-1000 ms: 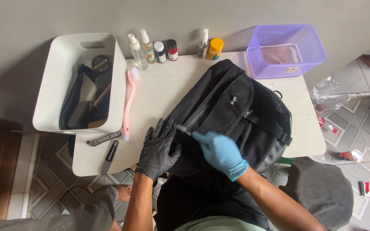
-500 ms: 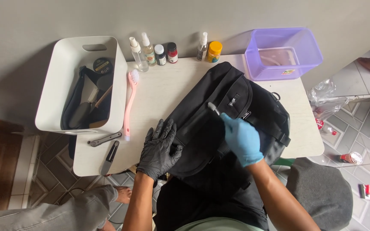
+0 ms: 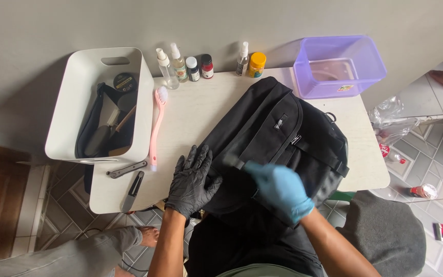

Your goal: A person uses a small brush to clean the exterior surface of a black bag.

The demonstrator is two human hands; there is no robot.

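A black backpack (image 3: 278, 128) lies flat on the white table (image 3: 190, 113), its bottom end hanging over the near edge. My left hand (image 3: 193, 179), in a black glove, presses flat with fingers spread on the backpack's near left corner. My right hand (image 3: 280, 190), in a blue glove and blurred by motion, is over the backpack's near middle. It is closed around a thin grey stick-like tool (image 3: 234, 163) whose tip points left toward my left hand.
A white bin (image 3: 78, 92) holding dark brushes and a tin stands at the left. A pink long-handled brush (image 3: 155, 128) and two dark hand tools (image 3: 129, 179) lie beside it. Small bottles (image 3: 178, 64) and a yellow jar (image 3: 256, 64) line the wall; a purple tub (image 3: 334, 56) sits far right.
My right hand went up the backpack with the thin tool, then came back down toward me and to the left. My left hand stayed pressed on the backpack.
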